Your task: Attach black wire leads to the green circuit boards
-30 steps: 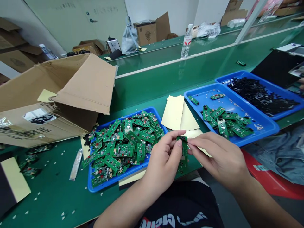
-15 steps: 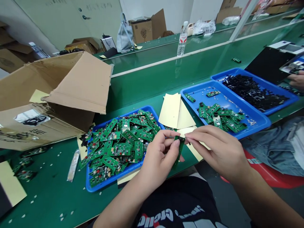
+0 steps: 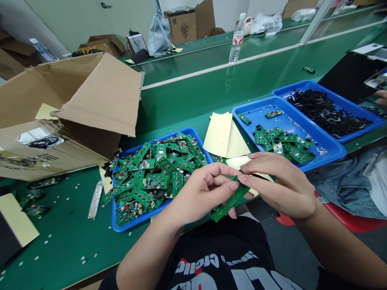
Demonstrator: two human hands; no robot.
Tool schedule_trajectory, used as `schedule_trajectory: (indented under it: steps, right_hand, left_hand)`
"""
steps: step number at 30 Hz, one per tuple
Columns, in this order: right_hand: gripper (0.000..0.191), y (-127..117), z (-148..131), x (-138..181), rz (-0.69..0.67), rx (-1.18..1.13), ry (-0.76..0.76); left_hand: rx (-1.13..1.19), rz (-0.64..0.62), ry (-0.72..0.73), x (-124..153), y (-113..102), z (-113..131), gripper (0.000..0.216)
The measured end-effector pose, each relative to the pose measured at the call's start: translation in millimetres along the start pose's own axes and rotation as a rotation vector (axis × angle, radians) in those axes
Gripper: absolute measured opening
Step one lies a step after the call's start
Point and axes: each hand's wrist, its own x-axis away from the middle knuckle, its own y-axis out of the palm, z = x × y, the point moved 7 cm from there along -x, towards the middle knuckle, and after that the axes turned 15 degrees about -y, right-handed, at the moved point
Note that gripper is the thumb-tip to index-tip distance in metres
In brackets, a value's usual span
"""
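You hold a slim green circuit board in front of your dark shirt, close to the near edge of the desk. Its long axis runs aslant, from a lower-left end near the shirt to an upper-right end among your fingers, with one flat green face turned up towards you. Your left hand grasps it, thumb on top and fingers beneath. Your right hand is bent over the upper end, fingertips meeting there; whether they pinch the board or a small dark piece cannot be told.

The lower-left end juts past your left hand, reaching towards your shirt. On your left, a blue tray heaped with green boards sits close to your left forearm. Beyond your hands lie yellow sheets, and past them, to the right, a second blue tray carries a smaller pile, with bare blue floor around it. A third blue tray of black parts adjoins it.

The green desk shows at lower left, dotted with white scraps. A large cardboard box stands at far left, a water bottle upright ahead, and another person's hand appears at the right edge
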Motion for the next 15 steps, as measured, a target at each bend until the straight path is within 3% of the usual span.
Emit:
schedule_trajectory:
  steps: [5, 10, 15]
  right_hand:
    - [0.041, -2, 8, 1, 0.092, -0.062, 0.211]
    - [0.049, -10, 17, 4, 0.187, -0.15, 0.267]
    - [0.055, -17, 33, 15, 0.247, -0.214, 0.412]
  left_hand:
    - [-0.127, 0.104, 0.028, -4, -1, -6, 0.014]
    - [-0.312, 0.34, 0.285, 5, -11, 7, 0.012]
    - [-0.511, 0.426, 0.414, 16, -12, 20, 0.015]
